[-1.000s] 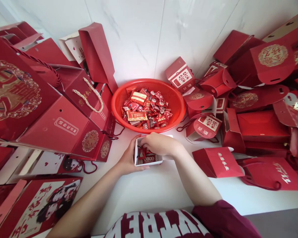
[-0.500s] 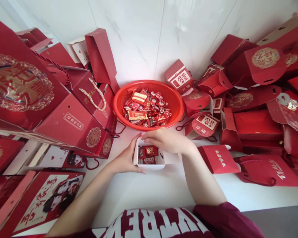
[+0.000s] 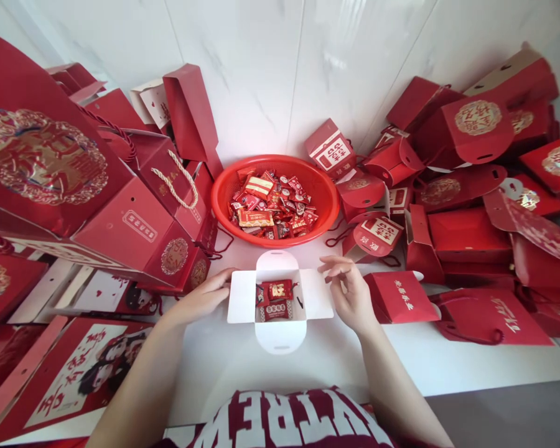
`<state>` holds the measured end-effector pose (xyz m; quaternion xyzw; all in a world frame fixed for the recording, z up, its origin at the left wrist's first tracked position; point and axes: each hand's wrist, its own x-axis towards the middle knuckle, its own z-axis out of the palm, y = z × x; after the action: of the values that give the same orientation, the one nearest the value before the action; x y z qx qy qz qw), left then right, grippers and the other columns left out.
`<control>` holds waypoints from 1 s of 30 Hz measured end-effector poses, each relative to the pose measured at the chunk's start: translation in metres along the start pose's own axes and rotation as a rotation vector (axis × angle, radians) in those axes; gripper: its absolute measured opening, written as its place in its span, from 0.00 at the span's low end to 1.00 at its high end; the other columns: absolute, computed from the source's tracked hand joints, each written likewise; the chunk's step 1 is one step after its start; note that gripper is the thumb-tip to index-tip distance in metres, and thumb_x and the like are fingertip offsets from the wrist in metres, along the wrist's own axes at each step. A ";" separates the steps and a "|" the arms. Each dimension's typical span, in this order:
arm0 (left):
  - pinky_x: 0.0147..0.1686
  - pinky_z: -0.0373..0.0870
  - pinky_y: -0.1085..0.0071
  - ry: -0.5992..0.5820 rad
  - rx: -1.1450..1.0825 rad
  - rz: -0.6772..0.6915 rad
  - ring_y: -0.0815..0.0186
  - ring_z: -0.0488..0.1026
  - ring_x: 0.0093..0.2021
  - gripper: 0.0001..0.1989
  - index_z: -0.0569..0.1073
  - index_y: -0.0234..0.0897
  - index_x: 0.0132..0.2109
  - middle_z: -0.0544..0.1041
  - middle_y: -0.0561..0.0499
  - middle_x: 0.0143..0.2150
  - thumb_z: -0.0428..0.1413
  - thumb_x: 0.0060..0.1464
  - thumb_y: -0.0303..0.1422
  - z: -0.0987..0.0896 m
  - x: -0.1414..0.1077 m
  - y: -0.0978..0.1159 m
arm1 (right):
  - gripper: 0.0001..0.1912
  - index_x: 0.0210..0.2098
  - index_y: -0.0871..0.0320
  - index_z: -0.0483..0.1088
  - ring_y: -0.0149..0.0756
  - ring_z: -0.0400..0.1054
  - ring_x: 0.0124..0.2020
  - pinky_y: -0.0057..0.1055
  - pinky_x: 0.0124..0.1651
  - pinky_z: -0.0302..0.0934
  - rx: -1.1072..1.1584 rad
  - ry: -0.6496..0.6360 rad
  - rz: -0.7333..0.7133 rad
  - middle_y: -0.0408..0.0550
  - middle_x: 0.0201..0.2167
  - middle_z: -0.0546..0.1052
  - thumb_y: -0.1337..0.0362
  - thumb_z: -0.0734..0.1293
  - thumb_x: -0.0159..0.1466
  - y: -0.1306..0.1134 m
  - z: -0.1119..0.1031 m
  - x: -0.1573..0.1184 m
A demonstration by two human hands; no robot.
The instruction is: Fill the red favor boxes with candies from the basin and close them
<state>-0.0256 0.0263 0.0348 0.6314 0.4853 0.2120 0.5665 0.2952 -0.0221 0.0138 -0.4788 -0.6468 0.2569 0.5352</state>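
Note:
An open gift box (image 3: 280, 335) stands on the table in front of me, white inside, with its flaps spread out to all sides. Red-wrapped candies (image 3: 276, 298) lie in it. At the left flap is my left hand (image 3: 212, 291), fingers stretched out and their tips at the flap's edge; whether they press on it I cannot tell. Beside the right flap, my right hand (image 3: 350, 291) holds nothing, its fingers loosely bent and apart.
Behind the box sits a red plastic basket (image 3: 219, 202) of wrapped sweets. Red gift bags and boxes crowd the left, among them a large bag (image 3: 42, 155). More red boxes (image 3: 392, 295) are piled on the right. A tiled wall (image 3: 252, 74) closes off the back.
The box's flaps, folded up or hidden by my hands before, now lie spread outward. My left hand has moved left and my right hand right, away from the box's middle.

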 end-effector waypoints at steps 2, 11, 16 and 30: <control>0.55 0.72 0.58 -0.002 -0.041 0.016 0.51 0.74 0.56 0.22 0.74 0.41 0.56 0.77 0.48 0.56 0.58 0.57 0.44 0.007 0.002 -0.002 | 0.09 0.40 0.51 0.60 0.42 0.69 0.53 0.43 0.47 0.70 0.005 -0.013 0.003 0.54 0.55 0.66 0.73 0.59 0.65 0.002 0.000 0.000; 0.61 0.65 0.58 -0.039 -0.196 0.166 0.49 0.64 0.64 0.27 0.68 0.45 0.61 0.69 0.48 0.64 0.57 0.57 0.49 0.015 0.008 0.002 | 0.19 0.46 0.51 0.61 0.47 0.59 0.65 0.46 0.60 0.62 0.085 -0.445 0.088 0.57 0.67 0.56 0.71 0.70 0.59 -0.001 -0.017 0.006; 0.63 0.60 0.56 0.032 -0.315 0.219 0.48 0.62 0.65 0.29 0.66 0.44 0.60 0.66 0.44 0.65 0.61 0.54 0.47 0.042 0.016 -0.007 | 0.53 0.71 0.46 0.42 0.50 0.54 0.69 0.48 0.66 0.57 0.236 -0.504 0.138 0.57 0.73 0.47 0.62 0.76 0.56 -0.002 -0.014 0.001; 0.59 0.65 0.63 0.267 -0.402 0.252 0.57 0.66 0.61 0.24 0.64 0.43 0.61 0.67 0.46 0.63 0.57 0.60 0.38 0.086 0.013 -0.006 | 0.68 0.73 0.50 0.25 0.51 0.28 0.74 0.51 0.72 0.39 -0.081 -0.689 -0.098 0.52 0.74 0.29 0.51 0.77 0.53 0.003 0.003 -0.003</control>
<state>0.0480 -0.0072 0.0027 0.5280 0.4213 0.4543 0.5808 0.2938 -0.0231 0.0086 -0.3532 -0.8214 0.3513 0.2777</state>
